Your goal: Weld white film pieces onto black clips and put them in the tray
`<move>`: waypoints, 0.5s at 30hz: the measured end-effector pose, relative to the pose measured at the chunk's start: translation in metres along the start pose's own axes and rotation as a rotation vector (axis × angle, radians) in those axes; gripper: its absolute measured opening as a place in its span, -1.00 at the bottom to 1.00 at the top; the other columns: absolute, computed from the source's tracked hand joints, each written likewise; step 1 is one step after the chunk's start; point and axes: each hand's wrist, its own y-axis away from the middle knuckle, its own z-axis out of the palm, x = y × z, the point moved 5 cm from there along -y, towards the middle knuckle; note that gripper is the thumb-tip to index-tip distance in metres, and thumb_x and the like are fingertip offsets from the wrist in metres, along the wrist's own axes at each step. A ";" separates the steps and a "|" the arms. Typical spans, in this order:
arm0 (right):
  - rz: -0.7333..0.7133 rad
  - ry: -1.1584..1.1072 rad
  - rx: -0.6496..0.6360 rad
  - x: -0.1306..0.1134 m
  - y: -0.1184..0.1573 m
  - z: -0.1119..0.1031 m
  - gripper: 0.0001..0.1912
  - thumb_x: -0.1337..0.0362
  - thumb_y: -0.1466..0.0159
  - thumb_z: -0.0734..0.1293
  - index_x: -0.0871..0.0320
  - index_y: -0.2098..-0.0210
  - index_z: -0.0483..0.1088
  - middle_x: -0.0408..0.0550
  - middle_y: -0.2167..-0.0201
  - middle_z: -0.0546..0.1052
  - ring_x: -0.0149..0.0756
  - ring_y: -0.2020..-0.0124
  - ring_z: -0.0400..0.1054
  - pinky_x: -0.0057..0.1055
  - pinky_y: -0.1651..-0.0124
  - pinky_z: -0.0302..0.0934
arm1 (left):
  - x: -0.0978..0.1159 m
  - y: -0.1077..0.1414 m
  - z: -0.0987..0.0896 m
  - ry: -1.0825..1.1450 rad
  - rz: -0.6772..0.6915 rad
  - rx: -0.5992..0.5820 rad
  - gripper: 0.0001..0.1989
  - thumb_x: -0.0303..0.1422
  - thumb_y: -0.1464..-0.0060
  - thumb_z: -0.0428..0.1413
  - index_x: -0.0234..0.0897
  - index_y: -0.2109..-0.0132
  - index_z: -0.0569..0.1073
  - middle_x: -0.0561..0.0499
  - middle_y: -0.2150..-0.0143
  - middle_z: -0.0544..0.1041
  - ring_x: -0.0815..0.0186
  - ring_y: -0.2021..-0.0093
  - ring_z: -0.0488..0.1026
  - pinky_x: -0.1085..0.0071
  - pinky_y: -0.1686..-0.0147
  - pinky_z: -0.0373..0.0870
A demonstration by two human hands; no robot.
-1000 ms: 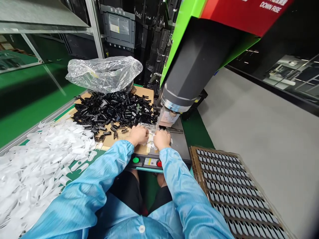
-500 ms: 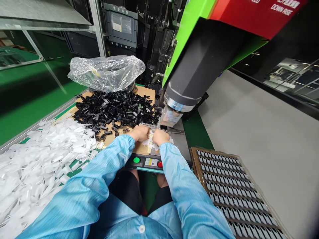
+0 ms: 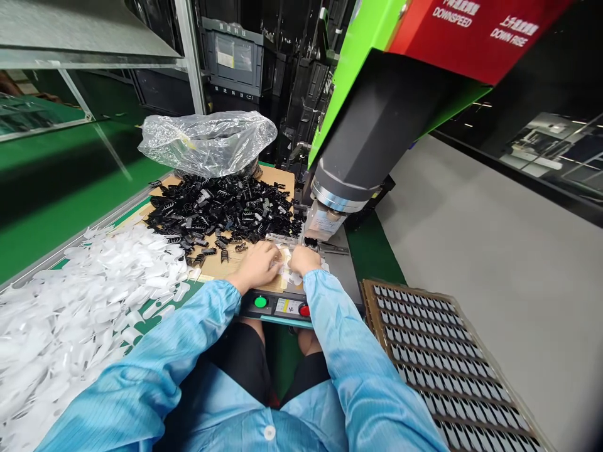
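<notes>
Across the green surface [image 3: 191, 290] lie black clips [image 3: 221, 210] and white pieces [image 3: 94, 301], seemingly unworked, the tray [image 3: 375, 320] looking largely filled, while the curled left hand [image 3: 258, 267] and right hand [image 3: 304, 259], grip unclear, flank white parts [image 3: 285, 256].

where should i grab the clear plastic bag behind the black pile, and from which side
Probably by the loose folds along the top of the clear plastic bag, coming down from above. The film looks crumpled there and rises over the black pile, which lies in front of the bag and would likely crowd a low grip.
</notes>
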 end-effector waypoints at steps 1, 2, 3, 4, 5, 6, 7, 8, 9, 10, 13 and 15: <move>-0.002 0.001 0.000 0.000 0.000 0.000 -0.56 0.27 -0.24 0.48 0.19 -0.11 0.55 0.23 -0.04 0.67 -0.04 -0.11 0.57 -0.29 -0.08 0.39 | 0.005 0.006 0.004 0.018 0.025 0.016 -0.63 -0.11 -0.35 0.10 -0.21 -0.15 0.52 -0.20 -0.25 0.50 -0.05 -0.28 0.37 0.00 -0.27 0.31; -0.003 0.001 -0.002 0.000 0.000 -0.001 -0.57 0.25 -0.25 0.47 0.18 -0.11 0.56 0.23 -0.04 0.67 -0.03 -0.12 0.57 -0.28 -0.08 0.39 | 0.010 0.012 0.009 0.033 0.047 0.021 -0.54 -0.06 -0.33 0.12 -0.21 -0.22 0.48 -0.21 -0.33 0.44 -0.07 -0.34 0.32 -0.02 -0.33 0.26; -0.005 0.003 -0.005 0.000 0.000 -0.001 -0.59 0.23 -0.26 0.47 0.18 -0.10 0.57 0.23 -0.05 0.66 -0.03 -0.12 0.57 -0.28 -0.08 0.39 | 0.014 0.016 0.015 0.043 0.060 0.021 -0.46 -0.02 -0.32 0.14 -0.22 -0.28 0.44 -0.22 -0.39 0.39 -0.08 -0.41 0.26 -0.05 -0.39 0.20; -0.007 0.004 -0.007 0.000 0.000 -0.002 -0.60 0.22 -0.27 0.46 0.17 -0.09 0.58 0.23 -0.05 0.66 -0.02 -0.13 0.57 -0.28 -0.08 0.39 | 0.017 0.020 0.020 0.050 0.063 0.021 -0.39 0.02 -0.30 0.15 -0.22 -0.33 0.41 -0.23 -0.44 0.33 -0.10 -0.47 0.20 -0.07 -0.44 0.14; -0.009 0.006 -0.010 0.000 0.000 -0.002 -0.60 0.20 -0.28 0.46 0.17 -0.08 0.58 0.23 -0.05 0.66 -0.02 -0.13 0.56 -0.28 -0.08 0.39 | 0.018 0.022 0.025 0.051 0.059 0.021 -0.35 0.05 -0.29 0.16 -0.22 -0.37 0.38 -0.24 -0.47 0.30 -0.11 -0.51 0.13 -0.09 -0.47 0.07; -0.013 0.008 -0.012 0.000 0.000 -0.003 -0.60 0.18 -0.28 0.46 0.17 -0.08 0.59 0.23 -0.05 0.66 -0.02 -0.12 0.57 -0.28 -0.07 0.39 | 0.019 0.023 0.029 0.048 0.053 0.024 -0.33 0.06 -0.29 0.16 -0.21 -0.38 0.37 -0.24 -0.48 0.28 -0.12 -0.54 0.08 -0.11 -0.50 0.02; -0.017 0.010 -0.012 0.000 0.000 -0.003 -0.60 0.17 -0.28 0.46 0.17 -0.07 0.59 0.23 -0.05 0.66 -0.02 -0.12 0.57 -0.27 -0.07 0.39 | 0.019 0.024 0.032 0.041 0.048 0.027 -0.32 0.07 -0.30 0.14 -0.21 -0.39 0.37 -0.24 -0.49 0.28 -0.12 -0.56 0.05 -0.12 -0.51 -0.02; -0.021 0.013 -0.013 0.000 -0.001 -0.003 -0.60 0.16 -0.28 0.47 0.17 -0.07 0.59 0.23 -0.05 0.66 -0.02 -0.11 0.57 -0.27 -0.07 0.39 | 0.019 0.024 0.034 0.031 0.047 0.031 -0.33 0.08 -0.32 0.12 -0.21 -0.39 0.37 -0.25 -0.48 0.28 -0.13 -0.56 0.04 -0.13 -0.52 -0.03; -0.026 0.014 -0.011 -0.001 -0.002 -0.003 -0.59 0.15 -0.27 0.47 0.18 -0.06 0.59 0.23 -0.05 0.66 -0.01 -0.11 0.57 -0.27 -0.06 0.39 | 0.019 0.024 0.035 0.020 0.051 0.036 -0.34 0.08 -0.33 0.10 -0.22 -0.38 0.38 -0.26 -0.48 0.29 -0.13 -0.56 0.04 -0.14 -0.52 -0.03; -0.030 0.016 -0.008 -0.001 -0.002 -0.002 -0.60 0.15 -0.27 0.48 0.18 -0.06 0.59 0.23 -0.05 0.66 0.00 -0.10 0.57 -0.27 -0.06 0.39 | 0.019 0.023 0.036 0.011 0.055 0.043 -0.34 0.08 -0.34 0.08 -0.23 -0.38 0.39 -0.26 -0.47 0.30 -0.13 -0.56 0.05 -0.14 -0.52 -0.03; -0.048 0.013 -0.001 -0.002 -0.002 0.002 -0.64 0.12 -0.28 0.47 0.16 -0.01 0.60 0.22 -0.02 0.67 0.01 -0.09 0.57 -0.27 -0.05 0.39 | 0.019 0.023 0.037 -0.002 0.062 0.068 -0.36 0.09 -0.35 0.07 -0.21 -0.37 0.41 -0.25 -0.45 0.33 -0.13 -0.54 0.10 -0.14 -0.52 0.01; -0.063 0.007 0.012 -0.002 0.001 0.005 -0.65 0.10 -0.31 0.44 0.15 0.00 0.59 0.19 0.00 0.68 0.01 -0.09 0.57 -0.27 -0.05 0.38 | 0.019 0.023 0.037 -0.009 0.061 0.084 -0.37 0.09 -0.35 0.07 -0.20 -0.36 0.42 -0.25 -0.44 0.35 -0.13 -0.54 0.11 -0.15 -0.51 0.04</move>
